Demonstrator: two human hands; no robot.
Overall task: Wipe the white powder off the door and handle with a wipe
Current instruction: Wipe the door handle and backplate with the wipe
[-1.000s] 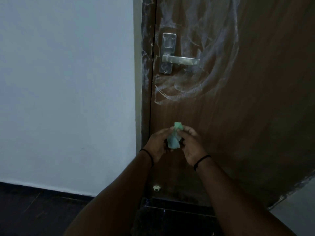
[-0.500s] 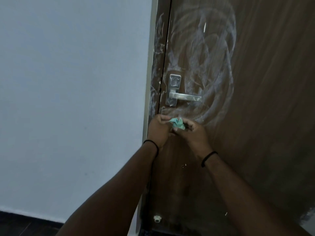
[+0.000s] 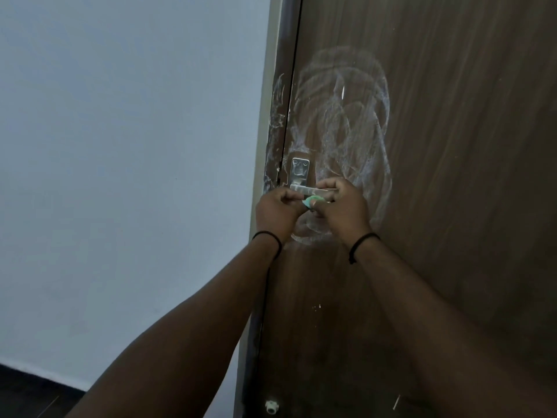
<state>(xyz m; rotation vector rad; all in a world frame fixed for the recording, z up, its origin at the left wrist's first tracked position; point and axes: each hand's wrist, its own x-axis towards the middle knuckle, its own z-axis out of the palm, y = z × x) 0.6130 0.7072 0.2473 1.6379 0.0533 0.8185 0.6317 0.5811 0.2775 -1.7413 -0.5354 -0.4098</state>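
Observation:
A brown wooden door (image 3: pixel 452 146) fills the right side, with swirls of white powder (image 3: pixel 346 122) above and around its metal handle (image 3: pixel 301 176). More powder streaks the door frame edge (image 3: pixel 275 131). A small crumpled green wipe (image 3: pixel 312 202) sits just under the handle's lever. My left hand (image 3: pixel 277 209) and my right hand (image 3: pixel 343 206) are both pinched on the wipe, right in front of the handle. The lever's outer end is hidden behind my right hand.
A pale wall (image 3: pixel 120 146) takes up the left side. A small white door stop (image 3: pixel 271 407) sits at the foot of the frame. Dark floor (image 3: pixel 30 396) shows at the bottom left.
Both hands have risen with the wipe from low on the door up to the handle. The view has tilted upward, so the handle sits lower in frame.

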